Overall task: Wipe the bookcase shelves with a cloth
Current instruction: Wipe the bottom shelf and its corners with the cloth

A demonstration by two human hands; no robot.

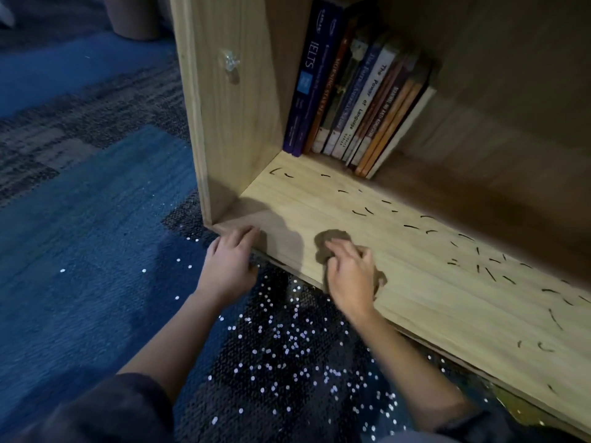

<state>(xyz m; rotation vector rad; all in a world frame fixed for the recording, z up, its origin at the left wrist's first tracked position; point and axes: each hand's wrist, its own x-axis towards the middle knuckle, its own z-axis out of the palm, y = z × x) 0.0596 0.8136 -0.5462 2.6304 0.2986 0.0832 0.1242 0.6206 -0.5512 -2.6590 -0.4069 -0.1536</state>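
Note:
The bottom shelf (415, 282) of a light wooden bookcase runs from centre to lower right, strewn with small dark slivers (489, 273). A brown cloth (329, 243) lies bunched near the shelf's front left. My right hand (350, 276) presses down on it, fingers spread over the cloth. My left hand (232, 262) grips the shelf's front left corner, fingers curled over the edge.
A row of books (358, 97) leans against the left side panel (230, 116) at the back of the shelf. Blue patterned carpet (96, 235) lies to the left. Small white specks (294, 346) are scattered over the dark floor between my arms.

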